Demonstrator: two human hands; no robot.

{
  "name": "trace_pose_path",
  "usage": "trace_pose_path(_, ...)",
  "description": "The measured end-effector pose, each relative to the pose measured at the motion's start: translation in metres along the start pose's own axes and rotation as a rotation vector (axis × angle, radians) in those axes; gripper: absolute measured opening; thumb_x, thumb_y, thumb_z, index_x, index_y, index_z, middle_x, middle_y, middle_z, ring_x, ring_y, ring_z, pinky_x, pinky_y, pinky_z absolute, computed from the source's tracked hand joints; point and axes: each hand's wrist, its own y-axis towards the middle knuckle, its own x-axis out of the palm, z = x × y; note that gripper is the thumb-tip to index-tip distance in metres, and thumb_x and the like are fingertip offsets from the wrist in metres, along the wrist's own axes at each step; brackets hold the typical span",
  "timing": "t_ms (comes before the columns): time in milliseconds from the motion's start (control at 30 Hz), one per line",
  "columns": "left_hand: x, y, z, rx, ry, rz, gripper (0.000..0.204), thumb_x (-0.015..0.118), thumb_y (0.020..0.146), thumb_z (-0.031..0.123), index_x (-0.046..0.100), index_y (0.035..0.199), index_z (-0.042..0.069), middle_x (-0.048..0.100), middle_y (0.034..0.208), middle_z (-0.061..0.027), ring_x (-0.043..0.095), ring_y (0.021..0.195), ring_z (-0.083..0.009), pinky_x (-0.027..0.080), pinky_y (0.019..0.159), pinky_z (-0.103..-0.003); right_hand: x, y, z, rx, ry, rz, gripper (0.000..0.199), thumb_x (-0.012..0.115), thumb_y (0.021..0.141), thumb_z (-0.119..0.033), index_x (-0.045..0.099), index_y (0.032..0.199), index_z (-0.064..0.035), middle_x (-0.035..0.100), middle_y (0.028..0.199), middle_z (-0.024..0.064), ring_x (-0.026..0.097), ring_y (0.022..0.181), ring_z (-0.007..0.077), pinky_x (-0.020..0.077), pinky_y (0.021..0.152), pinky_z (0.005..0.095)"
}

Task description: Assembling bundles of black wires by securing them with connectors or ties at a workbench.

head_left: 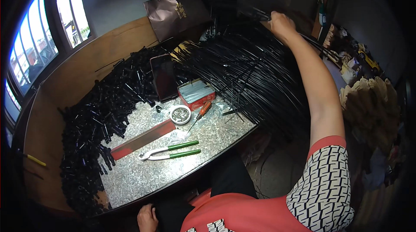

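Observation:
My right arm stretches to the far right, over a big heap of thin black rods (260, 76). There my right hand (281, 25) is closed around some thin black rods whose ends are smeared by motion. Low in the view, my left hand (147, 219) rests by my leg below the table edge, its fingers loosely laid out with nothing seen in them. On the speckled tabletop (143, 184) lie green-handled pliers (171, 150), an orange-handled screwdriver (203, 111), a white round dish of small metal parts (180, 114) and a red box of thin pale strips (196, 94).
Small black parts (104, 115) are heaped along the left side. A dark phone (164, 77) leans by the box, and a long reddish bar (143, 139) lies before it. A wooden board (99, 43) walls the back; a brown paper bag (175, 13) stands behind.

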Motion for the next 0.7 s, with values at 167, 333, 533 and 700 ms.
trace_pose_path(167, -0.016, 0.014, 0.019, 0.078, -0.046, 0.003, 0.013, 0.062, 0.08, 0.003, 0.06, 0.091, -0.001, 0.063, 0.087, -0.0187, 0.061, 0.081, -0.0372, 0.049, 0.073, -0.041, -0.01, 0.029, -0.007, -0.146, 0.167, -0.048, 0.03, 0.069, 0.08, -0.023, 0.06, 0.095, 0.0016, 0.065, 0.091, 0.0214, 0.063, 0.092, 0.0357, 0.0492, 0.078, 0.0414)
trace_pose_path(333, -0.05, 0.034, 0.044, 0.194, -0.046, 0.081, 0.014, 0.065, 0.08, 0.007, 0.061, 0.091, 0.002, 0.063, 0.084, -0.0154, 0.06, 0.074, -0.0343, 0.049, 0.066, -0.04, -0.05, 0.002, -0.062, -0.137, 0.534, -0.177, 0.031, 0.07, 0.08, -0.023, 0.055, 0.09, 0.0027, 0.054, 0.067, 0.0102, 0.051, 0.056, 0.02, 0.0403, 0.051, 0.0332)
trace_pose_path(533, -0.101, 0.075, 0.081, 0.255, -0.108, 0.228, 0.018, 0.067, 0.077, 0.005, 0.061, 0.094, 0.001, 0.063, 0.088, -0.017, 0.061, 0.083, -0.0351, 0.049, 0.073, -0.038, -0.069, -0.053, -0.125, -0.383, 0.784, -0.244, 0.026, 0.071, 0.078, -0.015, 0.05, 0.081, -0.0016, 0.048, 0.065, 0.0014, 0.045, 0.056, 0.0089, 0.0371, 0.049, 0.0261)
trace_pose_path(700, -0.143, 0.111, 0.101, 0.311, -0.203, 0.479, 0.042, 0.072, 0.073, 0.008, 0.057, 0.111, -0.001, 0.057, 0.114, -0.0186, 0.056, 0.108, -0.0318, 0.043, 0.093, -0.036, -0.079, -0.092, -0.174, -0.718, 0.781, 0.021, 0.022, 0.067, 0.075, -0.005, 0.049, 0.085, 0.0025, 0.056, 0.074, 0.0136, 0.054, 0.068, 0.0205, 0.0432, 0.062, 0.033)
